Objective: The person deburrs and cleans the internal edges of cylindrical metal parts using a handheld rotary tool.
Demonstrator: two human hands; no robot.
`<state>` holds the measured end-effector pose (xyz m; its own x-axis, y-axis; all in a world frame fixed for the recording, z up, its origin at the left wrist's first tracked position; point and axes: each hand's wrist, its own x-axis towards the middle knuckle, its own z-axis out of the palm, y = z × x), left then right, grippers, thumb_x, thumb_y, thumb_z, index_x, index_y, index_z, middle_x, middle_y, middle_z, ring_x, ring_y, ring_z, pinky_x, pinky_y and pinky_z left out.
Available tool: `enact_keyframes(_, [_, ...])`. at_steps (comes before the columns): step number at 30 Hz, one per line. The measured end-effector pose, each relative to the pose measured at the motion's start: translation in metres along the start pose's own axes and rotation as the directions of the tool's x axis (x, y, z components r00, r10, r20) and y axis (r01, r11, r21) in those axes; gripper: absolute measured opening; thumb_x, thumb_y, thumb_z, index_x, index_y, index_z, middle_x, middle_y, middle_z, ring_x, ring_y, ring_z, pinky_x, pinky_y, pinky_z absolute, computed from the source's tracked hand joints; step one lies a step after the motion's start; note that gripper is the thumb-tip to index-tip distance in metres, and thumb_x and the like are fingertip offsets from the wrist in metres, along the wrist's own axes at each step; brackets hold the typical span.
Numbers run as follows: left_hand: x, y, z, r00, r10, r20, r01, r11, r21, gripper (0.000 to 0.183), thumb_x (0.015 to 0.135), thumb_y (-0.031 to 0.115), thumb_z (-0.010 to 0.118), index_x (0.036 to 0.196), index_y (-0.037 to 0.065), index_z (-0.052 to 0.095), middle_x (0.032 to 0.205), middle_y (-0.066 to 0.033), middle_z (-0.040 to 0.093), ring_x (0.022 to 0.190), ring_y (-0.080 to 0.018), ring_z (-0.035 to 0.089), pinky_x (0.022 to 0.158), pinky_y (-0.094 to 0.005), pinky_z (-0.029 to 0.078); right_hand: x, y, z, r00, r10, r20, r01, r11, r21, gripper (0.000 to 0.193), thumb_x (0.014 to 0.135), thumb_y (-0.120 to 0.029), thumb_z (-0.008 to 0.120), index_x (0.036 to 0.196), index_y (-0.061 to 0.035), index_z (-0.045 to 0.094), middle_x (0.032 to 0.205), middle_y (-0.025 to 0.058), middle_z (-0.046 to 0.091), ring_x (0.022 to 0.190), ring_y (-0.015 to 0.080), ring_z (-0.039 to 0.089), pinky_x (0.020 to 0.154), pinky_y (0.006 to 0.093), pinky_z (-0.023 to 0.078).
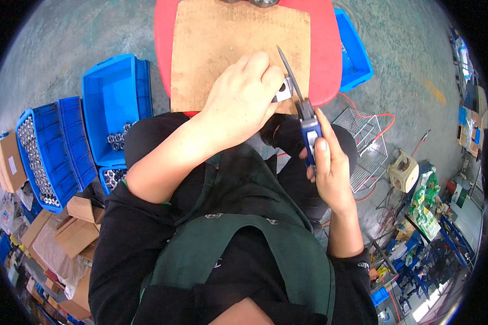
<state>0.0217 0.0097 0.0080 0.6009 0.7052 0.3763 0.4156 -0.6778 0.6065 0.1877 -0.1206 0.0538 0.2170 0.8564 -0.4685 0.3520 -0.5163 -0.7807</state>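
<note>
My left hand (241,95) is closed on a small silver metal block (283,93) with a dark round hole, above the near right part of a worn cardboard sheet (217,38). The fingers cover most of the block. My right hand (333,168) grips a blue handheld filing tool (310,132) with a long, dark, pointed file blade. The blade slants up and left, close beside the block's right side. Whether blade and block touch, I cannot tell. Under the cardboard is a red stool top (325,54).
Blue bins (103,81) stand on the left, several holding metal parts (35,162). Another blue bin (358,65) is right of the stool. A wire basket (363,141), an orange hose (391,127) and a beige plastic stool (403,170) are on the right. Cardboard boxes (73,233) lie at lower left.
</note>
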Motion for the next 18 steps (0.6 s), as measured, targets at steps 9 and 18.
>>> enact_keyframes(9, [0.002, -0.007, -0.004, 0.996, 0.017, -0.085, -0.021, 0.998, -0.052, 0.030, 0.070, 0.013, 0.073, 0.090, 0.002, 0.054, 0.091, -0.0142, 0.054, 0.084, -0.0328, 0.057, 0.069, -0.0402, 0.048, -0.020, 0.005, -0.004, 0.995, 0.046, -0.085, -0.031, 0.984, 0.173, 0.044, 0.101, -0.025, 0.042, 0.142, -0.0131, 0.038, 0.076, 0.0006, 0.057, 0.053, 0.0026, 0.044, 0.046, 0.0176, 0.039])
enact_keyframes(18, [-0.003, 0.000, -0.005, 0.996, -0.084, -0.001, 0.084, 0.996, 0.035, 0.030, 0.073, 0.019, 0.073, 0.088, 0.002, 0.053, 0.085, -0.0135, 0.051, 0.075, -0.0337, 0.057, 0.063, -0.0416, 0.048, -0.045, 0.012, -0.008, 0.998, 0.039, -0.054, -0.029, 0.985, 0.169, 0.047, 0.100, -0.031, 0.043, 0.144, -0.0150, 0.036, 0.078, 0.0014, 0.058, 0.054, 0.0031, 0.045, 0.048, 0.0182, 0.041])
